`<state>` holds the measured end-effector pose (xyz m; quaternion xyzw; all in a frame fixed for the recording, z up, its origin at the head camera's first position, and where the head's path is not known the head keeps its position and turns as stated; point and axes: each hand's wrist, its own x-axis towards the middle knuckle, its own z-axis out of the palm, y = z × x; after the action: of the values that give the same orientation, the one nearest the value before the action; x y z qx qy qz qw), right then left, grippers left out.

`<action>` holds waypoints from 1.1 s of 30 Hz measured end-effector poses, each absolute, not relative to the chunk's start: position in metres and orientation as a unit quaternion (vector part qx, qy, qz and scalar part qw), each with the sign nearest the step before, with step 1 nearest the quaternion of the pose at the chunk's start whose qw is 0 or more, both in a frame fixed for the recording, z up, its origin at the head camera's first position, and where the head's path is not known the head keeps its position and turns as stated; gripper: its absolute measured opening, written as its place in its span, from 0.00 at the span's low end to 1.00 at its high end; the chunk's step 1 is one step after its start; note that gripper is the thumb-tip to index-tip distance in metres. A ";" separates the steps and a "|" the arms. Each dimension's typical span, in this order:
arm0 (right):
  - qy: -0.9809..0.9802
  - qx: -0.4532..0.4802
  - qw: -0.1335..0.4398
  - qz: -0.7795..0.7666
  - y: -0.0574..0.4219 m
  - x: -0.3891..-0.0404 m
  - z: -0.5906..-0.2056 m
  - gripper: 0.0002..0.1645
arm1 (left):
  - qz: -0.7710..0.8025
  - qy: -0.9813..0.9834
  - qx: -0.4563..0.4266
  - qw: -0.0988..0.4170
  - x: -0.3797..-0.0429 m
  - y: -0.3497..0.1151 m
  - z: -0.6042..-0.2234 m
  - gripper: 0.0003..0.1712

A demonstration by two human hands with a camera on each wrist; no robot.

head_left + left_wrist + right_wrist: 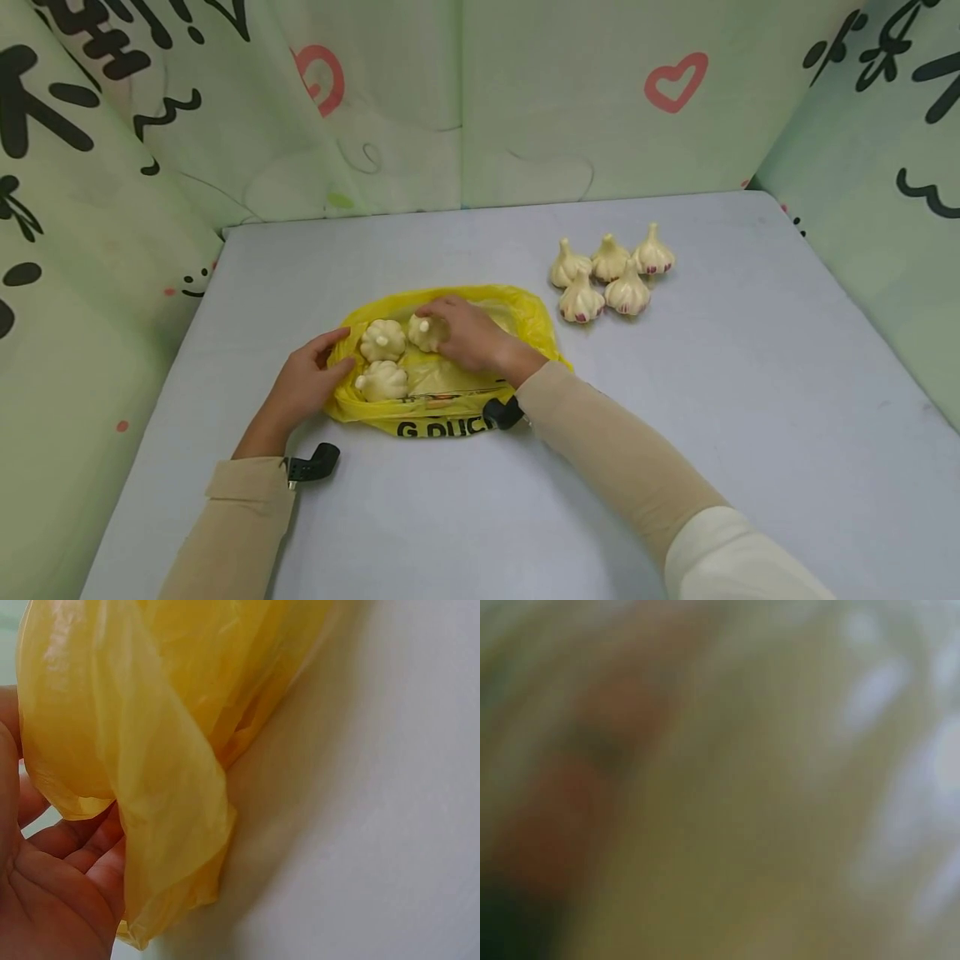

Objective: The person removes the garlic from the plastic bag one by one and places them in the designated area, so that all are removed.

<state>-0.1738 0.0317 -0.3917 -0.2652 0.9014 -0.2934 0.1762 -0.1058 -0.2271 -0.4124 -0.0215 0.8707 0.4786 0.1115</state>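
A yellow plastic bag with black lettering lies on the table, its mouth spread wide. Two garlic bulbs, one at the back and one in front, sit inside at the left. My right hand reaches into the bag and holds a third garlic bulb beside them by its right side. At the left rim, my left hand holds the bag's edge between thumb and fingers. The left wrist view shows the yellow film hanging over the fingers. Blur fills the right wrist view.
Several more garlic bulbs stand grouped on the table, behind and to the right of the bag. A pale green printed curtain closes off the back and both sides.
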 end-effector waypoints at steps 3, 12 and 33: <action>0.900 -0.261 0.179 -0.300 0.032 -0.174 -0.392 0.35 | 0.479 0.871 -0.020 0.111 -0.106 -0.227 -0.413 0.34; 0.904 -0.263 0.168 -0.292 0.035 -0.174 -0.392 0.36 | 0.478 0.872 -0.016 0.108 -0.107 -0.226 -0.414 0.35; 0.862 -0.234 0.161 -0.419 0.076 -0.168 -0.368 0.37 | 0.485 0.867 -0.023 0.113 -0.105 -0.227 -0.414 0.35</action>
<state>-0.1679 0.0761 -0.3679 -0.2335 0.8625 -0.4191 0.1609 -0.1054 -0.2271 -0.4143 -0.0233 0.8667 0.4853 0.1132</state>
